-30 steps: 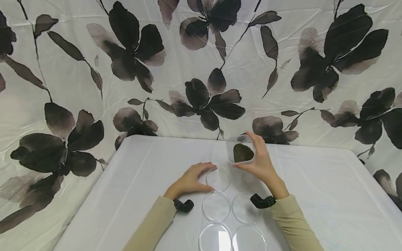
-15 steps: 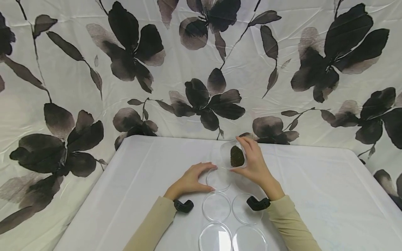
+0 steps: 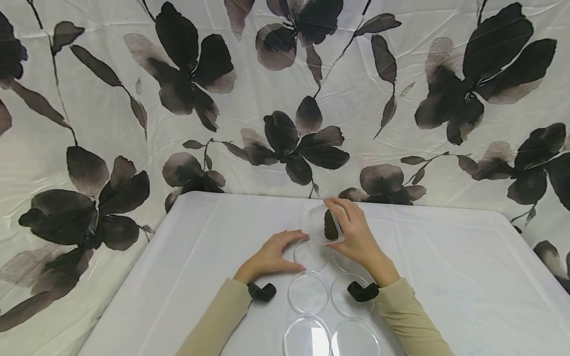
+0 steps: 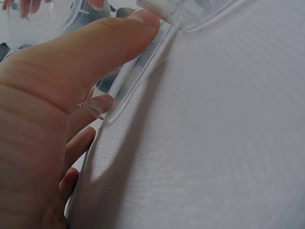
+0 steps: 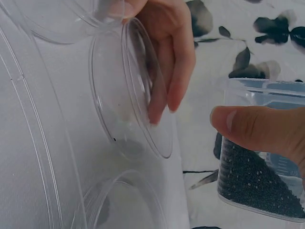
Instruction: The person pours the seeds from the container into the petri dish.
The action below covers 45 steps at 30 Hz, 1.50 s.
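My left hand [image 3: 272, 253] holds a clear petri dish [image 3: 308, 254] by its rim, thumb on the near edge and fingers on the far one. In the left wrist view the thumb [image 4: 114, 40] presses the edge of the clear plastic. My right hand [image 3: 359, 242] grips a clear plastic measuring cup [image 3: 317, 218] with faint scale marks, tilted left over the far edge of that dish. Dark granules [image 5: 252, 176] lie slanted inside the cup. In the right wrist view the thumb [image 5: 257, 129] crosses the cup's wall, and the left hand's fingers curve round the dish.
More clear dishes stand in two columns towards me, among them a left one [image 3: 308, 293] and a right one [image 3: 343, 306]. Another dish [image 3: 345, 262] shows partly behind my right hand. The white-covered table [image 3: 213, 237] ends at a flowered cloth [image 3: 285, 79].
My right hand has moved left and slightly nearer with the cup, turning it so less of the granules shows. The left hand stays at its dish.
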Motion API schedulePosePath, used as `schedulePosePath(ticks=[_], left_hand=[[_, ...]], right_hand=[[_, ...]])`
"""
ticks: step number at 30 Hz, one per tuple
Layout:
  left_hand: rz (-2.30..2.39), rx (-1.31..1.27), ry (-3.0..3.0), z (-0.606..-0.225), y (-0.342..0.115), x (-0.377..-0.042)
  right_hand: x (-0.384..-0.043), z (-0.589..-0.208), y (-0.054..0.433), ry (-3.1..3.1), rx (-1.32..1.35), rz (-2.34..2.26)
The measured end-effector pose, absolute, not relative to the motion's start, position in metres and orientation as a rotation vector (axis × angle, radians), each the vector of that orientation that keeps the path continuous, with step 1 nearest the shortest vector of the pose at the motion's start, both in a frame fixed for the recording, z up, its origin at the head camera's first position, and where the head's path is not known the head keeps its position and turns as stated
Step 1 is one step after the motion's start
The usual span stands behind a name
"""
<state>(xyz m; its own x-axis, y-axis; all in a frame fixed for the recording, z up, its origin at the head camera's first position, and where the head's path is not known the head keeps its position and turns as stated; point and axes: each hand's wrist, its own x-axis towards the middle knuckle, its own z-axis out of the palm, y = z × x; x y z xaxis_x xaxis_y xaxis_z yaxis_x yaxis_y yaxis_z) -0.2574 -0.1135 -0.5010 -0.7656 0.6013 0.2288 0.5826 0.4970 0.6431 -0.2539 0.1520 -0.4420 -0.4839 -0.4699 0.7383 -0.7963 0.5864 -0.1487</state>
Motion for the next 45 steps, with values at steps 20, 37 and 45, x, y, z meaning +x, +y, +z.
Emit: schedulePosePath(ticks=[20, 37, 45], left_hand=[[1.111, 1.08, 2.716, -0.505, -0.113, -0.26], [1.124, 1.104, 2.706, -0.503, -0.114, -0.258], [1.106, 1.111, 2.717, -0.501, -0.113, -0.258]], right_hand=[[-0.252, -0.442, 0.148, -2.144, 1.078, 0.505], [-0.252, -0.442, 0.142, -2.098, 1.127, 0.475], [-0.25, -0.441, 0.142, -2.113, 1.122, 0.454]])
